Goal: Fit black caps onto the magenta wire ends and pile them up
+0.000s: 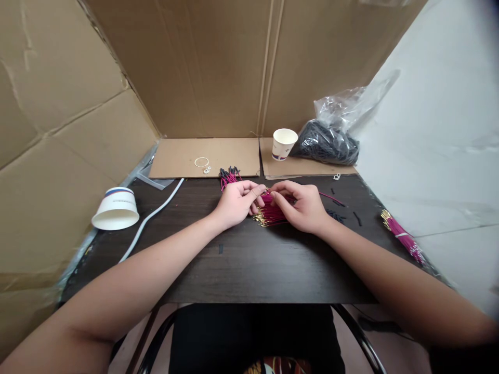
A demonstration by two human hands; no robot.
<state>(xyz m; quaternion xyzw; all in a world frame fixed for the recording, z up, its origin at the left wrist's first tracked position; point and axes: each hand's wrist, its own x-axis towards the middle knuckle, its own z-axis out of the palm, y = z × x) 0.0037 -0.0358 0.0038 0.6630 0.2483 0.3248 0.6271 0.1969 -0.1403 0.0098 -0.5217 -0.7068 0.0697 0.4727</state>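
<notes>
My left hand (238, 201) and my right hand (302, 206) meet over a pile of magenta wires (273, 214) with gold-coloured metal ends. My left thumb and forefinger are pinched together; what is between them is too small to make out. My right hand is closed in a pinch, seemingly on a magenta wire whose gold tip shows between the hands. A magenta length (331, 198) sticks out beyond my right hand. Just behind my left hand lies a bunch of magenta wires with black sleeves (230, 174) on their ends.
Loose black sleeves (335, 215) lie right of my right hand. A tied magenta wire bundle (403, 236) lies at the right edge. A paper cup (284, 144) stands beside a plastic bag of black sleeves (327, 143). Another cup (116, 209) and a white cable (154, 215) are at left.
</notes>
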